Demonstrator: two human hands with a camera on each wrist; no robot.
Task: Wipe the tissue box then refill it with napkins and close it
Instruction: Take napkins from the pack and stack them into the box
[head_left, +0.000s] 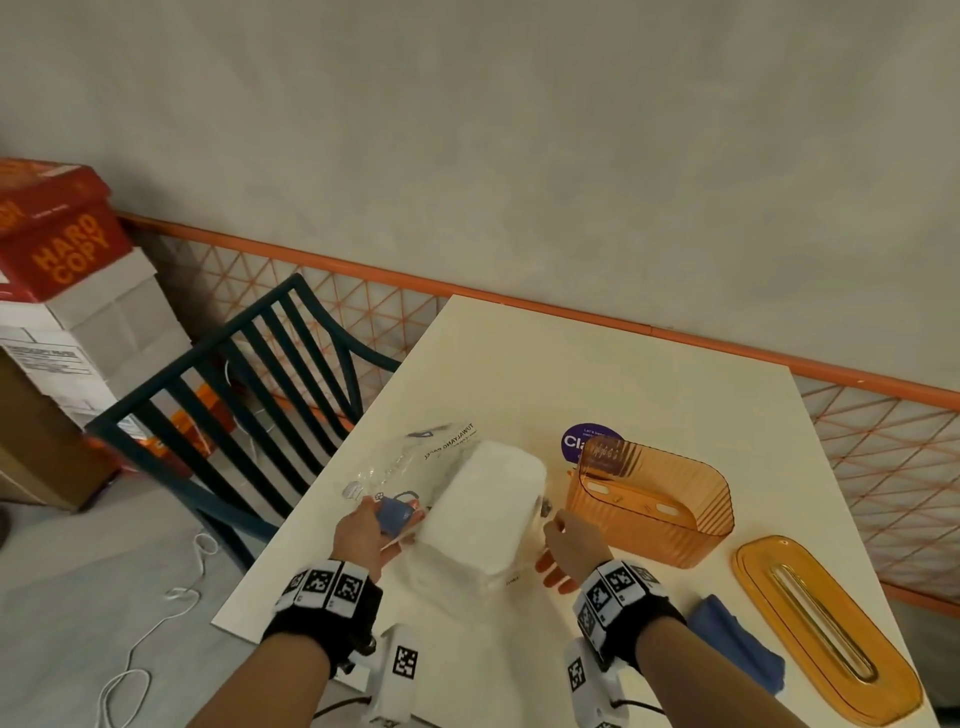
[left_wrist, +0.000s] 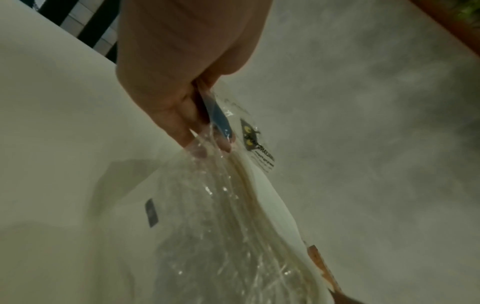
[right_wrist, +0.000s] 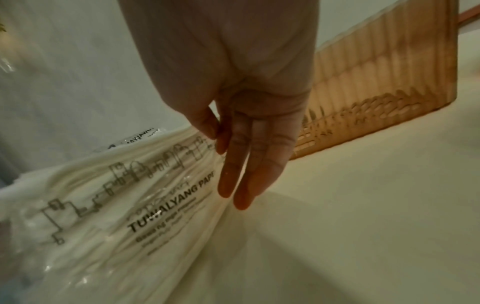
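On the worktop (head_left: 597, 364), both hands pinch the clear wrapper (head_left: 415, 462) around white napkins (head_left: 483, 514); the ribbed amber tissue box (head_left: 654, 499) stands open

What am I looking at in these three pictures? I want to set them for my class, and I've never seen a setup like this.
There is no machine here: a person works with bare hands and wears three cameras. The wide picture comes from a head camera looking down at a white table. The other two come from cameras strapped to each wrist, looking along the fingers.

On the table stand an open orange tissue box, its lid lying apart to the right, and a blue cloth beside the lid.

Between the hands is a pack of white napkins in clear plastic wrapping. The left hand pinches the wrapping on one side; the right hand pinches it on the other with thumb and forefinger, its other fingers straight.
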